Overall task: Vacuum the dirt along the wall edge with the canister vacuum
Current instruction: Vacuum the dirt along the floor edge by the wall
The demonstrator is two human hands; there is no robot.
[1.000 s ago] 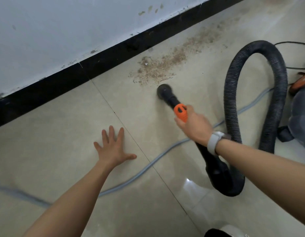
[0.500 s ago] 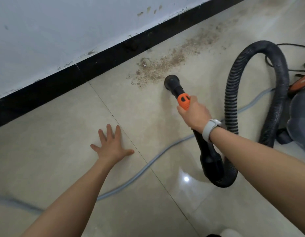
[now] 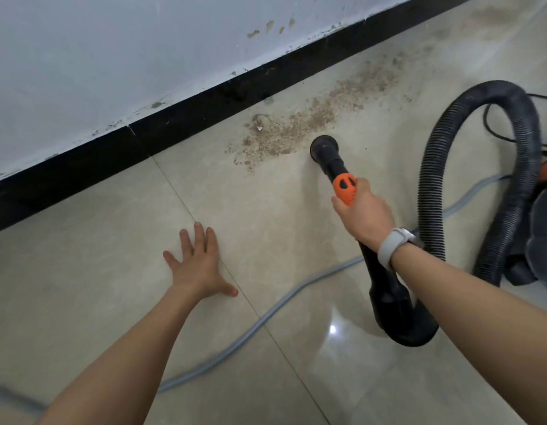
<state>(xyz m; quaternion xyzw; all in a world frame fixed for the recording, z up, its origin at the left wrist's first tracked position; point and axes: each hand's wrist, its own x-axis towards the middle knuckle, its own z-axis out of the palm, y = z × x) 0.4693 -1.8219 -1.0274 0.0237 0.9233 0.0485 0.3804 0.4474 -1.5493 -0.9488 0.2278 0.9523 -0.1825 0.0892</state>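
The right grip (image 3: 362, 214) curls round the wand (image 3: 342, 182) behind its orange collar; the nozzle (image 3: 325, 148) sits ahead of it, just beside the dirt (image 3: 296, 130) along the baseboard (image 3: 174, 124). The left grip (image 3: 198, 265) lies spread flat on the floor (image 3: 82, 286).

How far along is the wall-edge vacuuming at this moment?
Done: the beige floor tiles nearer the camera show no dirt. In hand: the right hand holds the black vacuum wand with the orange collar; its round nozzle sits just right of the brown dirt trail. Left: nearly all that trail along the black baseboard. The left hand rests flat on the floor.
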